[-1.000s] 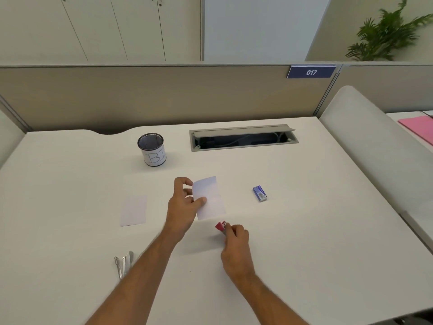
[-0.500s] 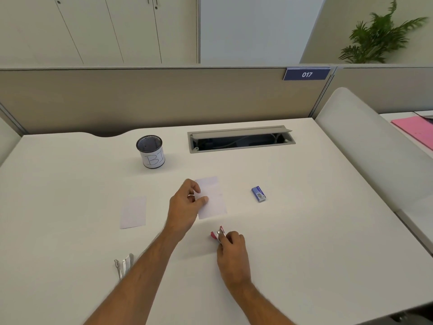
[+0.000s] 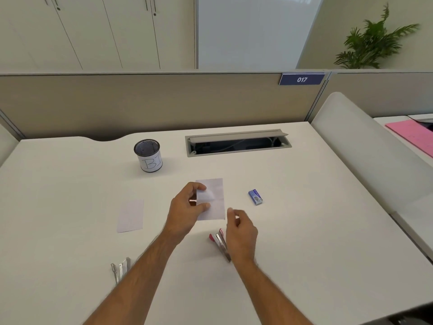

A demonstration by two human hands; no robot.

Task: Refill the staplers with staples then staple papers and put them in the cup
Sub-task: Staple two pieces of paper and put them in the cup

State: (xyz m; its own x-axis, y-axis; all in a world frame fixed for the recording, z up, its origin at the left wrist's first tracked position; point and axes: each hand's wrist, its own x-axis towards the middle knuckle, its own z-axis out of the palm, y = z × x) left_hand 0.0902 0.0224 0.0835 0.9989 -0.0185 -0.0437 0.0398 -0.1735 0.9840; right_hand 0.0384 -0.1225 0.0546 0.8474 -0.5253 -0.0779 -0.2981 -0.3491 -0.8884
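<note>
the left hand (image 3: 187,207) pinches the paper (image 3: 210,199) mid-desk, curling its left edge up. the right hand (image 3: 241,233), loosely curled and seemingly empty, hovers over the red stapler (image 3: 219,241). best roll it tight before the far-left cup (image 3: 148,154).

Two bare forearms rise from the bottom of the frame, ending in the left hand (image 3: 187,208) and right hand (image 3: 241,235); no sleeves or jewellery visible.
</note>
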